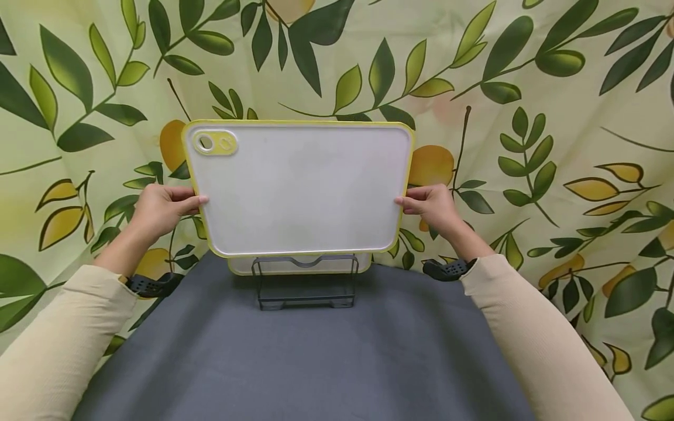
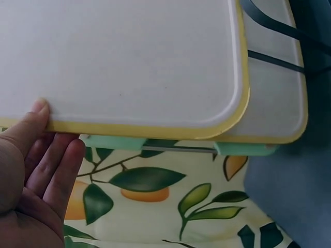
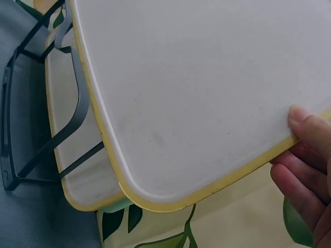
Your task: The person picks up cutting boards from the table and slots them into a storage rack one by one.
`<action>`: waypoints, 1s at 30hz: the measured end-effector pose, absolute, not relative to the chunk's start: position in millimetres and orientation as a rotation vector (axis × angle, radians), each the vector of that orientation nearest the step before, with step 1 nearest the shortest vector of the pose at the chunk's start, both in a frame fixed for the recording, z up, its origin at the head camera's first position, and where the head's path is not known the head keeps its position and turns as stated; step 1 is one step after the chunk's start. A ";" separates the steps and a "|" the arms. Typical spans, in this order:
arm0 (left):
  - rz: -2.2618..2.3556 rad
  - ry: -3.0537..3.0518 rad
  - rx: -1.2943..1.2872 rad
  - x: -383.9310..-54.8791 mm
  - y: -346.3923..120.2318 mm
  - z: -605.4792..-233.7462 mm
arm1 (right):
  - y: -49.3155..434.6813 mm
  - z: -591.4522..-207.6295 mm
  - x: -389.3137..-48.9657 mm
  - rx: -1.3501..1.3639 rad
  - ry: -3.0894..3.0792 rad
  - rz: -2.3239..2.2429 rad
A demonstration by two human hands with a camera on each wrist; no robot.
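Observation:
A white cutting board (image 1: 305,187) with a yellow rim is held upright, its long side level, over a dark wire rack (image 1: 305,304). My left hand (image 1: 165,210) pinches its left edge, thumb on the front face and fingers behind. On the opposite edge my right hand (image 1: 429,204) pinches in the same way. A second yellow-rimmed board (image 1: 300,267) stands in the rack behind, mostly hidden by the first. Light green parts (image 2: 245,149) show behind that board in the left wrist view; what they belong to cannot be told.
The rack stands toward the back of a table with a dark grey cloth (image 1: 316,362). A curtain (image 1: 526,88) printed with leaves and fruit hangs behind and around the table. Dark straps (image 1: 155,285) circle both wrists.

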State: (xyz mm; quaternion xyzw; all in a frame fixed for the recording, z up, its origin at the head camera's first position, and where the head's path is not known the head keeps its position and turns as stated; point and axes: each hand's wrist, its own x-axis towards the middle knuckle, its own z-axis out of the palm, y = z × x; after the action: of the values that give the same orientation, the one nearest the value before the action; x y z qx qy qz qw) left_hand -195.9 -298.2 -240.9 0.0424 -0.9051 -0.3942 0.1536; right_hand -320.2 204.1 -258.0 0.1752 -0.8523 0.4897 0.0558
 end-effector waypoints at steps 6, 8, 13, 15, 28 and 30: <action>-1.095 -2.627 0.090 -199.5 -298.4 -250.2 | 206.1 -268.5 -323.3 0.522 -2.625 1.470; -1.092 -2.625 0.072 -200.2 -298.8 -252.6 | 206.7 -272.6 -324.6 0.503 -2.641 1.484; -1.094 -2.627 0.066 -200.9 -299.3 -256.3 | 205.2 -279.0 -326.0 0.520 -2.629 1.515; -1.083 -2.636 0.085 -200.9 -300.0 -258.5 | 203.6 -280.1 -325.7 0.538 -2.617 1.510; -1.135 -2.623 0.049 -198.4 -302.8 -278.0 | 199.3 -296.8 -321.8 0.545 -2.640 1.480; -1.139 -2.622 0.048 -197.9 -302.4 -280.2 | 198.9 -300.3 -321.6 0.538 -2.642 1.489</action>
State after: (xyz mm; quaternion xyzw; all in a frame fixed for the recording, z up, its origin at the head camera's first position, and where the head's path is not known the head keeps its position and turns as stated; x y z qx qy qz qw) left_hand -197.9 -302.4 -280.2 0.0165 -0.9080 -0.3944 0.1407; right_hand -321.6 198.9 -300.3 0.1745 -0.8574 0.4832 0.0309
